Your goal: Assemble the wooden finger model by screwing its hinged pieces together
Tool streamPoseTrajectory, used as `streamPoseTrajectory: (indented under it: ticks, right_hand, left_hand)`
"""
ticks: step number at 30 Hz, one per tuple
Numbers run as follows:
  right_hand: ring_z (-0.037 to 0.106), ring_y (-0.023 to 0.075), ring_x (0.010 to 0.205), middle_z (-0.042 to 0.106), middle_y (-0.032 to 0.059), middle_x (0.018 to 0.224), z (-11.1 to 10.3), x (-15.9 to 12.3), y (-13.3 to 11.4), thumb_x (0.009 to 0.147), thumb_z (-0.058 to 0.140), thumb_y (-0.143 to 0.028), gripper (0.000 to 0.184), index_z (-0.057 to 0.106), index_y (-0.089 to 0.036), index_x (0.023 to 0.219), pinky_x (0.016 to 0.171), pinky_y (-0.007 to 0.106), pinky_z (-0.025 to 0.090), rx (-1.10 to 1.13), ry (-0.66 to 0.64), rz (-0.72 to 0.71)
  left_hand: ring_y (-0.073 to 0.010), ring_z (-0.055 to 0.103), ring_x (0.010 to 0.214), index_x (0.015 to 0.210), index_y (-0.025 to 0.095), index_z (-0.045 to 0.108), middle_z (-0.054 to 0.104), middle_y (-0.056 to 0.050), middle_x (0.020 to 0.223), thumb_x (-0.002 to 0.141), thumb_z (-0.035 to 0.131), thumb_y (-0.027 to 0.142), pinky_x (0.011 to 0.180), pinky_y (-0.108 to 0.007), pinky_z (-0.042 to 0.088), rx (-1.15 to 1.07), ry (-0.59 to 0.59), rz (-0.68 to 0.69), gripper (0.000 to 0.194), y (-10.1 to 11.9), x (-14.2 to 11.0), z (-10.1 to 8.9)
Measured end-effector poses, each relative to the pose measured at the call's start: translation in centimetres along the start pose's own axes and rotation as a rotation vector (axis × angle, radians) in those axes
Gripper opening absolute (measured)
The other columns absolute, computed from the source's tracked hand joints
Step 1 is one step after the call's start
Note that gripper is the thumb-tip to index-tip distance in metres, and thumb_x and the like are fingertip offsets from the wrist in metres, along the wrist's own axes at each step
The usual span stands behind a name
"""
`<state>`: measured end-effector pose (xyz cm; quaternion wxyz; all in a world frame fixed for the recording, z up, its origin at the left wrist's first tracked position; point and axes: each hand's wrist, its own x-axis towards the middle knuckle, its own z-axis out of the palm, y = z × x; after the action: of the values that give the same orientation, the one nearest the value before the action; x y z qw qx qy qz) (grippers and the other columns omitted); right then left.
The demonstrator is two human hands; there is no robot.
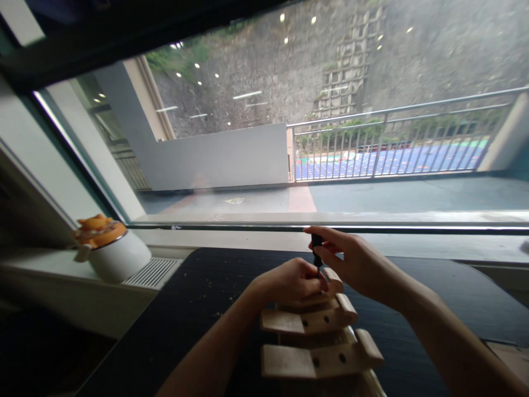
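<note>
**Upright screwdriver, with my fingertips at its lower end**

Head view, looking down at a dark table (185, 331) by a large window. My right hand (363, 264) grips the black handle of what looks like a screwdriver (316, 242), its index finger reaching over the top. The tool stands nearly upright. The fingers (316, 285) of my left hand (285, 280) are drawn together in a pinch at the foot of the thin shaft; whether they hold the shaft, a fastener or wood, I cannot tell.

Beneath them, on the table, is a pale wooden assembly. Its nearest crosspiece (287, 361) and middle crosspiece (283, 321) each show two dark holes and a raised right end. The far part is largely hidden by my left hand.

The main risk, as I judge it, is a slip: if the tip is poorly seated or the shaft leans under my right hand's push, it could jump out and jab my left fingertips or scratch the wood. Uneven pressure at the far end might also rock or slide the assembly, since neither hand is on its near end.

On the windowsill (161, 239), a white pot (119, 259) with an orange animal-shaped lid (99, 231) sits well apart at the left.
</note>
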<state>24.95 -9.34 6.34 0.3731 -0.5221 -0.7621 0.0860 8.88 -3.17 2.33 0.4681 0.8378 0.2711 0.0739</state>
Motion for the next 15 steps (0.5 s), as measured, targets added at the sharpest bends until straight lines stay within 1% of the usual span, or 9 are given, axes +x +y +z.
streamPoseTrajectory:
  ticks: [3,6,8,10,12,13,15]
  right_hand:
    - [0.066,0.0161,0.076,0.07,0.004,0.096,0.07,0.11,0.31,0.087,0.052,-0.024,0.035,0.057,-0.024,0.121,0.067,0.027,0.05,0.002,0.014,0.019]
    - [0.062,0.015,0.066,0.068,0.001,0.079,0.09,0.27,0.44,0.085,0.055,-0.026,0.028,0.06,-0.022,0.112,0.062,0.026,0.049,-0.012,0.038,0.044]
    - [0.061,0.0152,0.064,0.066,-0.0001,0.074,0.08,0.33,0.42,0.084,0.057,-0.028,0.03,0.059,-0.022,0.113,0.061,0.027,0.048,-0.022,0.042,0.062]
    - [0.063,0.0159,0.069,0.068,0.0011,0.081,0.09,0.32,0.41,0.083,0.057,-0.029,0.037,0.056,-0.023,0.121,0.063,0.027,0.049,-0.016,0.043,0.072]
    - [0.064,0.0164,0.075,0.069,0.0032,0.091,0.16,0.27,0.47,0.085,0.055,-0.028,0.04,0.053,-0.023,0.125,0.067,0.028,0.05,-0.001,0.042,0.065]
    - [0.065,0.0165,0.076,0.069,0.0039,0.093,0.21,0.24,0.54,0.086,0.053,-0.027,0.038,0.054,-0.022,0.124,0.069,0.028,0.049,0.005,0.038,0.059]
    - [0.064,0.0169,0.078,0.069,0.0043,0.092,0.32,0.21,0.74,0.088,0.05,-0.026,0.032,0.057,-0.022,0.119,0.07,0.028,0.049,0.016,0.021,0.045]
  left_hand:
    - [-0.01,0.049,0.057,0.092,0.012,0.071,0.063,-0.002,0.069,0.084,0.054,0.033,0.053,-0.021,0.037,-0.029,-0.003,-0.031,0.029,-0.37,0.13,0.13]
    - [-0.0091,0.046,0.055,0.091,0.012,0.071,0.061,-0.001,0.066,0.084,0.055,0.035,0.051,-0.021,0.036,-0.044,-0.001,-0.028,0.029,-0.36,0.1,0.18]
    - [-0.0082,0.044,0.054,0.09,0.012,0.071,0.059,0.0,0.064,0.084,0.055,0.035,0.05,-0.02,0.034,-0.047,-0.002,-0.021,0.028,-0.23,0.02,0.15]
    - [-0.0077,0.044,0.053,0.087,0.012,0.071,0.058,0.0,0.063,0.085,0.054,0.034,0.05,-0.02,0.034,-0.055,-0.012,-0.016,0.028,-0.14,-0.02,0.1]
    - [-0.0082,0.045,0.054,0.087,0.011,0.071,0.06,-0.001,0.065,0.085,0.054,0.034,0.05,-0.02,0.034,-0.06,-0.016,-0.003,0.028,-0.18,0.0,0.07]
    - [-0.0087,0.047,0.056,0.088,0.011,0.071,0.061,-0.002,0.067,0.085,0.054,0.034,0.051,-0.02,0.035,-0.058,-0.013,0.005,0.028,-0.24,0.03,0.07]
    - [-0.0095,0.048,0.057,0.09,0.011,0.071,0.062,-0.003,0.069,0.085,0.054,0.033,0.052,-0.02,0.036,-0.045,-0.008,0.012,0.029,-0.41,0.11,0.11]
